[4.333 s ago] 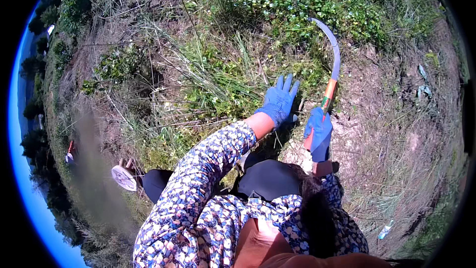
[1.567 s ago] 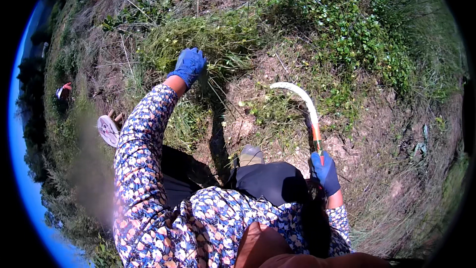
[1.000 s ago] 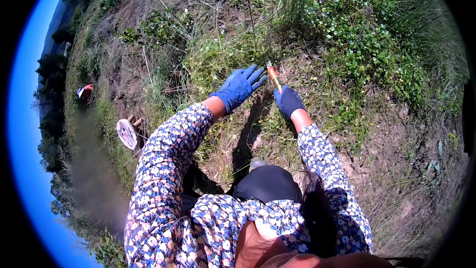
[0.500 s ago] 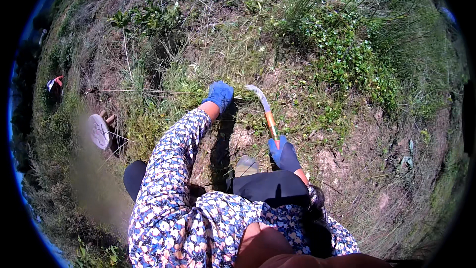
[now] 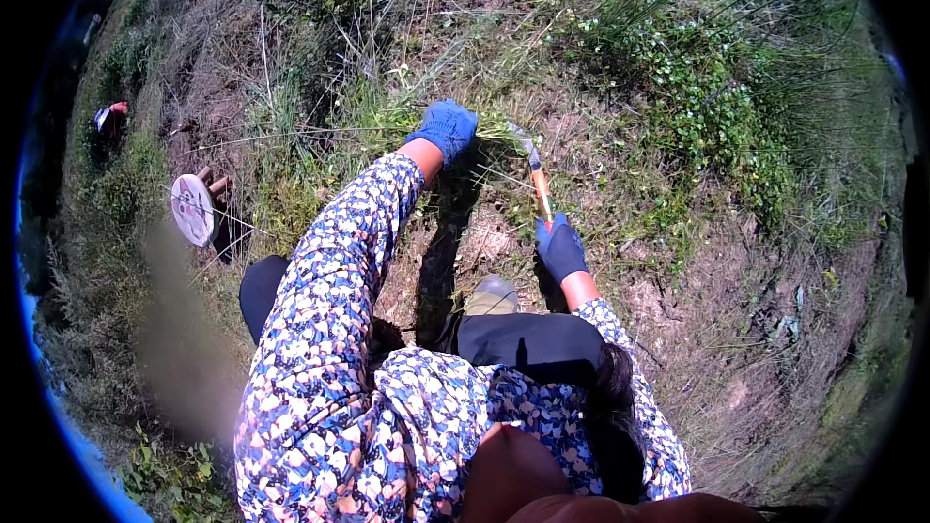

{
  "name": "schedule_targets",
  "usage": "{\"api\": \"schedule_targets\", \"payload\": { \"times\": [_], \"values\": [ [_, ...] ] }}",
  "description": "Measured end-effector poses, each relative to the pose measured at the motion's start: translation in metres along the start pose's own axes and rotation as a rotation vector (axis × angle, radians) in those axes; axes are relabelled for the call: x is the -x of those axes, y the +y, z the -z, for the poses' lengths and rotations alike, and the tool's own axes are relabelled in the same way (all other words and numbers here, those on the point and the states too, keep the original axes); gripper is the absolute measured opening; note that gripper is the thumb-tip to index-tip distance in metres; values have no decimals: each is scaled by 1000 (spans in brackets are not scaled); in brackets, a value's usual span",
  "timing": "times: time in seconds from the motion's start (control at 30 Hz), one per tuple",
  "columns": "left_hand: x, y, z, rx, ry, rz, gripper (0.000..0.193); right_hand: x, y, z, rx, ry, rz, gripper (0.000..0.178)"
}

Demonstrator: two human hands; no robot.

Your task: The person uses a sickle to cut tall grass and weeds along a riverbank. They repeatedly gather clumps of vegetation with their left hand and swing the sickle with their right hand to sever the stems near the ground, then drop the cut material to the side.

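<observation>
My left hand (image 5: pixel 448 131), in a blue knit glove, is closed in a fist low over the weeds. Grass stems (image 5: pixel 492 126) stick out beside it toward the right, and its fingers are mostly hidden under the back of the glove. To the right and nearer to me, my right hand (image 5: pixel 562 250), also gloved in blue, is wrapped round the handle of a sickle (image 5: pixel 540 184). The sickle's handle is orange and points away from me. Its curved metal blade (image 5: pixel 524 142) reaches in among the grass just right of my left fist.
A small round-topped wooden stool (image 5: pixel 194 210) lies tipped on its side at the left. Farther left is a red and white item (image 5: pixel 111 119). A leafy green shrub (image 5: pixel 722 107) grows at the right. My boot (image 5: pixel 492 297) stands on bare soil between my arms.
The view has shifted, so the ground, stool and both hands appear higher. The sickle blade looks shorter and turned differently beside the same grass. More of my right forearm shows.
</observation>
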State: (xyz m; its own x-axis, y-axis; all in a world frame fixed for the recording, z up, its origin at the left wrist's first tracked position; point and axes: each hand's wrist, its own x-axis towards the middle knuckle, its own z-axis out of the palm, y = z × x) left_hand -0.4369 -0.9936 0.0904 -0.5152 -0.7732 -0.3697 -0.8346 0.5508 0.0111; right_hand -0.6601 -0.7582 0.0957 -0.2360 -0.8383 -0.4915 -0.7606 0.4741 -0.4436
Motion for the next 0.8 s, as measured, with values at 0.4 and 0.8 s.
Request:
{"api": "schedule_targets", "payload": {
  "times": [0.4,0.8],
  "values": [
    [95,-177,-18,-357,-155,-35,39,99,38,55,-225,50,-63,44],
    [162,-76,-31,116,656,-450,51,-174,-66,1,18,-18,-82,53]
  ]
}}
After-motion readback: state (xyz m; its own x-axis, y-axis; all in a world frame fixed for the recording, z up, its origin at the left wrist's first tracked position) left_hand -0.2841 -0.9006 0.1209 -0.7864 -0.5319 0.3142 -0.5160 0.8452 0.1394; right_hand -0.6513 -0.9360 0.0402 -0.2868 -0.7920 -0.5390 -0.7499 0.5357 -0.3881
